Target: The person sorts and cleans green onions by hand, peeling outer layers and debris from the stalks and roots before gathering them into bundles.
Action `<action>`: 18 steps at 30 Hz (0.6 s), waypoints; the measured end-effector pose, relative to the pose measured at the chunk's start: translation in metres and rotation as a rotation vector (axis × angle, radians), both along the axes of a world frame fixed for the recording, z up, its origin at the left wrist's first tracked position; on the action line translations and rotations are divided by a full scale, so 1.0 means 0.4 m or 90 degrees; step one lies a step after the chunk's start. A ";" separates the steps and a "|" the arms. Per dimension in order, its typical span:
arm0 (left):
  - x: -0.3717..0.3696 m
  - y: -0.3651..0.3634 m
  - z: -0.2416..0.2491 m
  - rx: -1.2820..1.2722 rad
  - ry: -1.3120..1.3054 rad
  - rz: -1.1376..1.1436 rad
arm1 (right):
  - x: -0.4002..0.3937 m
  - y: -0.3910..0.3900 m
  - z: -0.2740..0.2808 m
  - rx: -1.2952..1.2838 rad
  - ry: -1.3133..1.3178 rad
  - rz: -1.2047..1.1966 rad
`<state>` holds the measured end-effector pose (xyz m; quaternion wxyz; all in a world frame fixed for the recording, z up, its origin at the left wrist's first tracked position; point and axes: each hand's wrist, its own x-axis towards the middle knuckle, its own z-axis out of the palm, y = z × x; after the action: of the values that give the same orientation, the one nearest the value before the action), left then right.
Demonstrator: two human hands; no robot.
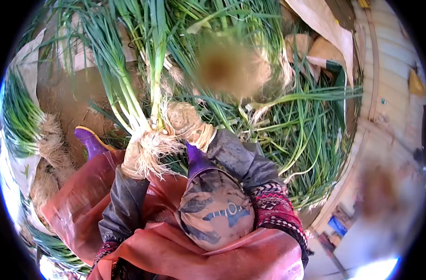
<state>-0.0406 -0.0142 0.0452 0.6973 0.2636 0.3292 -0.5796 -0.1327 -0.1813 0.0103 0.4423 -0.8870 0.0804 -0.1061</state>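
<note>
A bunch of green onions [131,100] stands before me, leaves pointing away and pale stringy roots [157,151] toward my lap. My left hand [132,156], in a dirty tan glove, is closed around the base of the bunch, its fingers partly hidden by the roots. On the other side my right hand [188,123], in a similar muddy glove, is curled against the white lower stalks of the upright onions [158,70]. Its fingertips are mostly hidden.
Loose green onions [306,135] lie heaped at right, and more pile up at the top. Rooted bundles [24,116] rest at left. Purple boots [89,140], a red-brown apron [203,252] and a patterned cloth with lettering [217,210] are close below. Blurry spots obscure parts of the view.
</note>
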 end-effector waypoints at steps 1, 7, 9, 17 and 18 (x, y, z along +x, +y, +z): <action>0.002 0.015 -0.029 -0.078 -0.010 -0.024 | -0.029 -0.006 0.016 -0.079 0.064 -0.013; 0.088 -0.054 0.118 -0.229 -0.018 -0.001 | -0.473 -0.026 0.031 -0.432 0.533 -0.191; 0.094 -0.099 0.142 -0.281 -0.038 -0.003 | -0.490 -0.040 0.036 -0.357 0.533 -0.339; 0.103 -0.093 0.123 -0.247 -0.149 0.027 | -0.343 -0.117 0.056 -0.023 0.281 -0.387; 0.100 -0.066 0.106 -0.215 -0.159 0.038 | -0.301 -0.141 0.128 0.226 0.307 -0.480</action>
<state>-0.0006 -0.0408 0.0876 0.7840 0.2031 0.1463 -0.5681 -0.2530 -0.2379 0.0613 0.4861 -0.7061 0.5137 -0.0354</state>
